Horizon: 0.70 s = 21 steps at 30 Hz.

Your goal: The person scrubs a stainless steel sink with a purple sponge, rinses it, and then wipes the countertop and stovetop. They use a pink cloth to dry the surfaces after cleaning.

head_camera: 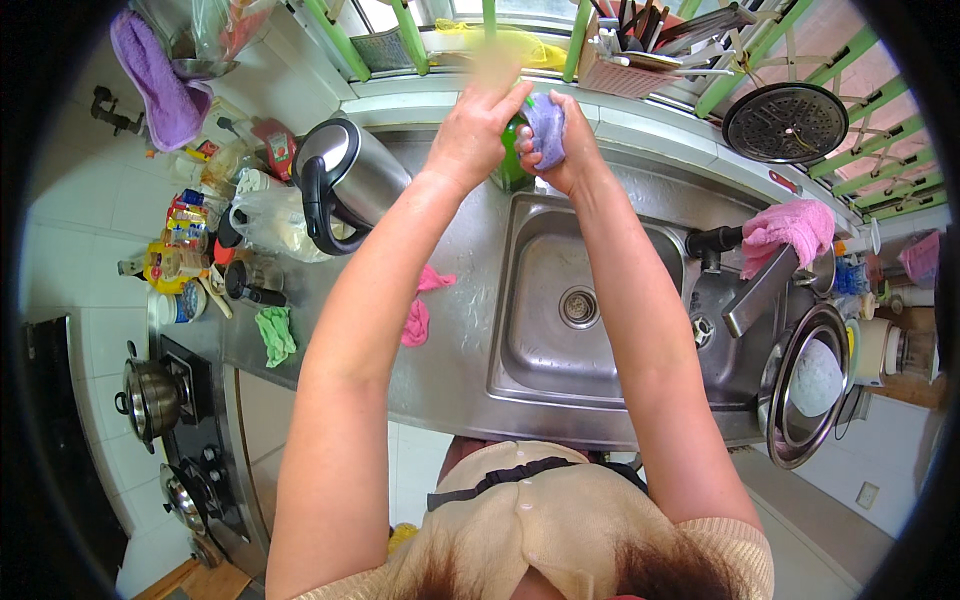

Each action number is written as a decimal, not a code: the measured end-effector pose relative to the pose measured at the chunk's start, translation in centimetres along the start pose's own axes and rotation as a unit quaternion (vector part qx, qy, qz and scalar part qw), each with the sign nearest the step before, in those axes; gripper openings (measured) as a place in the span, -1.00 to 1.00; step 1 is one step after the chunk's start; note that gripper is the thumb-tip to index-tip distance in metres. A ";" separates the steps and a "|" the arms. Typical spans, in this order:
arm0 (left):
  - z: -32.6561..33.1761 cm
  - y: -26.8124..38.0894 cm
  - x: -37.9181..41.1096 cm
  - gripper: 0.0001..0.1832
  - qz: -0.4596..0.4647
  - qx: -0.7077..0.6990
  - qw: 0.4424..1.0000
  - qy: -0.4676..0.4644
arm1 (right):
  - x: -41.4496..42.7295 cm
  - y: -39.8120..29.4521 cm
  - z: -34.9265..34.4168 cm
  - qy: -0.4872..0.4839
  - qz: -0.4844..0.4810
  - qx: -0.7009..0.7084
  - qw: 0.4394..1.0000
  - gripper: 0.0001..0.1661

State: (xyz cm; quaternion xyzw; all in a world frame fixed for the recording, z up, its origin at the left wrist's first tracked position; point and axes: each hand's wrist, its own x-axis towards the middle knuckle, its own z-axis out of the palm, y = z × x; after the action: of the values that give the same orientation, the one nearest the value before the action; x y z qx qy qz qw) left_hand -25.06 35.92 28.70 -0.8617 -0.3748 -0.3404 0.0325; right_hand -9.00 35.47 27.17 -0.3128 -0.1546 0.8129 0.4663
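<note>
My right hand (568, 142) is closed around a damp purple cloth (547, 133), its fingers curled into the fabric. Just left of it, my left hand (471, 139) is at the top of a green bottle (511, 166) with a bright green nozzle. A blur covers part of the left hand, so its hold on the bottle is unclear. The bottle stands on the steel counter behind the sink (517, 300), partly hidden by both hands. The purple cloth is close to the nozzle.
A steel electric kettle (367, 172) stands left of my hands. Pink cloths (415, 322) and a green cloth (275, 336) lie on the counter. A pink towel (787, 232) drapes the faucet (763, 292). Nested metal bowls (776, 405) stand at right; a pot (150, 397) is on the stove.
</note>
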 end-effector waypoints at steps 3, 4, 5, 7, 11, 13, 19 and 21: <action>0.7 0.2 -0.3 -0.32 -0.016 -0.008 1.000 0.007 | 0.4 0.2 -0.3 -0.011 0.006 0.016 1.000 -0.48; 0.6 0.2 -0.4 -0.32 -0.021 -0.009 1.000 0.004 | 0.4 0.4 -0.1 -0.009 0.004 0.017 1.000 -0.47; 0.4 0.2 -0.3 -0.31 -0.025 -0.010 1.000 0.001 | 0.4 0.4 0.1 -0.008 0.001 0.019 1.000 -0.47; -0.6 -0.3 -0.1 -0.25 -0.005 -0.024 1.000 0.018 | -1.0 0.9 0.4 -0.025 0.009 0.066 0.997 -0.51; -0.8 2.8 -2.1 -0.18 -0.080 -0.102 0.977 0.169 | -2.9 4.0 -5.2 -0.018 0.010 0.157 0.987 -0.63; 0.4 4.3 -6.8 -0.25 -0.120 -0.102 0.974 0.164 | -4.5 7.1 -7.4 0.081 -0.019 0.111 0.990 -0.66; 7.5 6.7 -20.0 -0.40 -0.168 -0.100 0.975 -0.102 | -7.0 12.3 -13.5 0.095 0.032 0.106 0.989 -0.62; 9.4 7.6 -21.8 -0.42 -0.197 -0.054 0.971 -0.127 | -6.5 13.3 -17.9 -0.008 0.056 0.176 0.983 -0.62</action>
State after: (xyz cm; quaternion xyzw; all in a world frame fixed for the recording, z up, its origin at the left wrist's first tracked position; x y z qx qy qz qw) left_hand -25.31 19.80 9.72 -0.8079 -0.5189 -0.2475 -0.1296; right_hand -3.71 22.31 8.74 -0.2276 0.0050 0.8545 0.4670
